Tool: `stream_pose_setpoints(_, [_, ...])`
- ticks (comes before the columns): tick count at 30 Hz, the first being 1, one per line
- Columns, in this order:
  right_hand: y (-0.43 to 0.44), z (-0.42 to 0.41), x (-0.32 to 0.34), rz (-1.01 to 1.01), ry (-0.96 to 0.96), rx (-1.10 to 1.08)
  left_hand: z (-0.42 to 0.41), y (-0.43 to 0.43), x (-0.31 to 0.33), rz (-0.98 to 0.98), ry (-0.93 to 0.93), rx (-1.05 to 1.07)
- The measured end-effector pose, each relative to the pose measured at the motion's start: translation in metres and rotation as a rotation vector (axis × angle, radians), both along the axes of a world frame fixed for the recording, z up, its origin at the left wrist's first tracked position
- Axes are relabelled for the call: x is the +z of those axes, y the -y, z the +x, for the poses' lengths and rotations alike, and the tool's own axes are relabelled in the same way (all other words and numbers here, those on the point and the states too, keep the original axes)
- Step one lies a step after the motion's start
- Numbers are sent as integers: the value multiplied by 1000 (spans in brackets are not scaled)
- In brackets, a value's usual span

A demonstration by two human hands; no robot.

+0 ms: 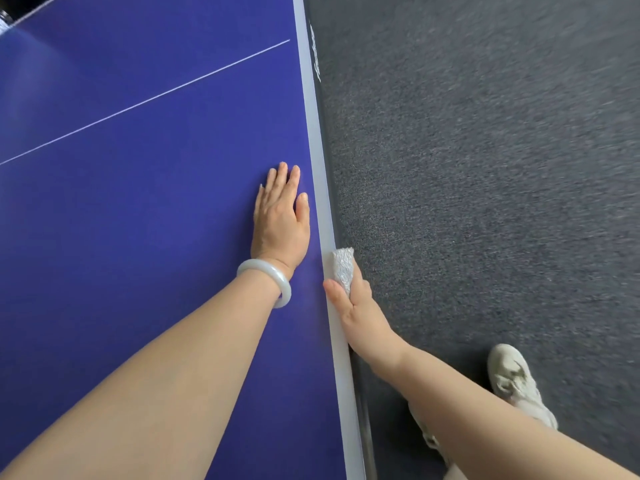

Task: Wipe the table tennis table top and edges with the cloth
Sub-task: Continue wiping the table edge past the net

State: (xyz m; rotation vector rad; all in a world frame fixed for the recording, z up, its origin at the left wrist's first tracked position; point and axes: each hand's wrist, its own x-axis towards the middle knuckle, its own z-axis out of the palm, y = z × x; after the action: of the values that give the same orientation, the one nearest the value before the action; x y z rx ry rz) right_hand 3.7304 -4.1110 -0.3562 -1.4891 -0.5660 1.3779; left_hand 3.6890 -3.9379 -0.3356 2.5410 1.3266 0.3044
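Note:
The blue table tennis table top [138, 220] fills the left of the view, with a thin white centre line across it and a white border strip [320, 188] along its right side. My left hand [280, 220] lies flat on the blue top beside that strip, fingers straight, a pale bangle on the wrist. My right hand [353, 306] grips a small folded white cloth [343, 266] against the table's outer edge, thumb on the white strip, the other fingers hidden below the edge.
Dark grey carpet [485, 168] covers the floor to the right of the table. My light shoe [516, 379] stands on it near the table's side. The table's dark side panel [317, 53] carries white lettering further ahead.

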Motion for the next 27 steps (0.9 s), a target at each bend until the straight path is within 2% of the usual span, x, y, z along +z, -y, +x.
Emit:
stream_pose_setpoints(2, [-3,-4,-1,-7,25,-17,-2,-1,1,-52,98,26])
stream_pose_setpoints(6, [-2,-4,-9,-12,43,-34,-10,6,13,-267,448,203])
stream_pose_setpoints(7, [-3,-4,-10,-15,36,-38,-14,16,16,-295,477,226])
stream_pose_setpoints(12, [-2,-4,-11,6,45,-45,-54,102,11,-171,176,38])
stream_pose_setpoints(17, [2,-2,-1,6,30,-45,-79,160,3,-29,-62,59])
stream_pose_setpoints(23, [65,-17,22,42,-249,-51,-75,160,4,-6,-91,56])
stream_pose_setpoints(27, [141,-36,21,33,-284,29,-76,162,4,-16,-59,52])
